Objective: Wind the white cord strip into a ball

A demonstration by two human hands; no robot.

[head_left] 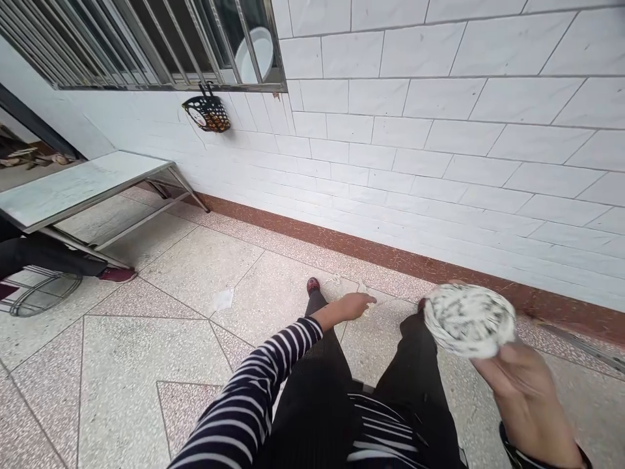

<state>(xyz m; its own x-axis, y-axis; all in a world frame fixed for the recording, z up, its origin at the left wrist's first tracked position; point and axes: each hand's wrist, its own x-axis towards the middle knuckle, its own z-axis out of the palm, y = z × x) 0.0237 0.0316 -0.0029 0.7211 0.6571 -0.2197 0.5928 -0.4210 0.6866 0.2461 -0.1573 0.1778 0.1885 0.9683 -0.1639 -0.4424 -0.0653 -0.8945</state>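
Note:
My right hand (525, 378) grips a round white bundle (471, 319) with black flecks; it looks like coiled cord, slightly blurred. Its thumb lies along the near edge, and the other fingers are mostly hidden behind the bundle. My left hand (352, 306) reaches low between my knees, its fingers closed on a thin, pale cord (371, 306). Just beyond that hand, loose pale strands (361, 285) lie on the floor. Whether they join the bundle I cannot tell.
A white tiled wall (390, 143) rises in front of me. On the left are a low metal-legged table (88, 179), a seated person's leg (58, 255) and a wire-framed stool (46, 293). A black basket (209, 114) hangs from the window bars. White scrap (223, 299) lies on the floor.

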